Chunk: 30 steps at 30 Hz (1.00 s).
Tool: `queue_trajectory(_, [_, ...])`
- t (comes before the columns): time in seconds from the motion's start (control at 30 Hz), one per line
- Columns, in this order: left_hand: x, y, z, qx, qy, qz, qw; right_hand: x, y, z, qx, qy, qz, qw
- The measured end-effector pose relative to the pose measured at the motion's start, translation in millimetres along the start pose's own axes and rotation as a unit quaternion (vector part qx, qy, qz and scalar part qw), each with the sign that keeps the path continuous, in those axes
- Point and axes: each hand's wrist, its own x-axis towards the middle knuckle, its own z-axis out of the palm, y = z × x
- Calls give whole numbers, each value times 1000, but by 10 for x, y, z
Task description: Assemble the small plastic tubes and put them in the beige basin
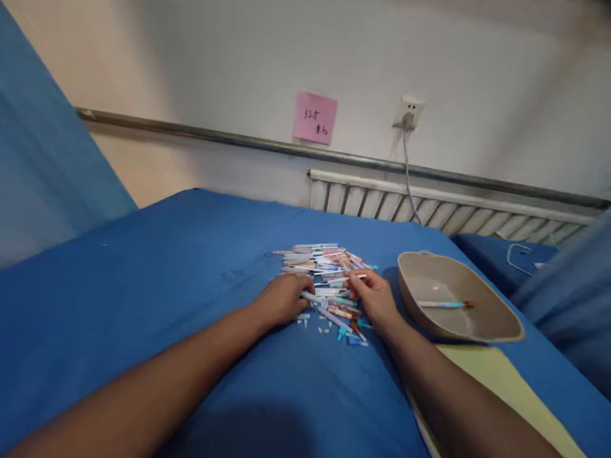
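Observation:
A pile of pen parts (312,259), with white, pink, orange and light-blue barrels and sticks, lies in the middle of the blue-covered table. At its left side, my left hand (285,298) is closed on the end of a pale-blue pen barrel (312,297) that points into the pile. On the right, my right hand (373,296) pinches a thin white stick (340,280), which looks like a pen refill and lies across the pile. Small white and teal pieces (342,332) are scattered along the near edge.
A beige plastic basin (496,318) stands to the right, with one assembled-looking pen (443,305) inside. Under my right forearm is a yellow sheet or pad (506,381). Behind the blue tablecloth (167,254) are a radiator (377,198) and a plugged-in cable (407,165). Blue curtains hang at both sides.

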Motion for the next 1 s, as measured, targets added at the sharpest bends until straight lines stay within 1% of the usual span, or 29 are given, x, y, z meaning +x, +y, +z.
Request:
queue_trajectory(0.07, [13,-14,-10,-4,5,-8,1000,10,0,-8,0,-1,1,1000])
queue_trajectory(0.13, [18,-7,-19,-7,3,-1,1000,15,-2,-13,-2,-3,0,1000])
queue_trajectory(0.3, [-11,110,-46,-4,-26,56,998,7,-16,-4,-15,-6,-7,1000])
queue_trajectory(0.47, [-27,176,-83,18,-51,78,995,9,-20,15,-21,-10,-10,1000])
queue_trajectory(0.57, [-18,172,-66,29,-47,74,996,15,-12,19,-23,-13,-16,1000])
queue_trajectory(0.67, [-8,173,-16,52,-29,69,996,20,-5,19,-31,-14,-19,999])
queue_trajectory(0.8, [-4,177,32,85,-17,76,993,24,0,15,-32,-13,-20,999])
queue_trajectory(1.0, [-4,161,6,109,-20,74,991,30,11,9,-34,-13,-23,999])
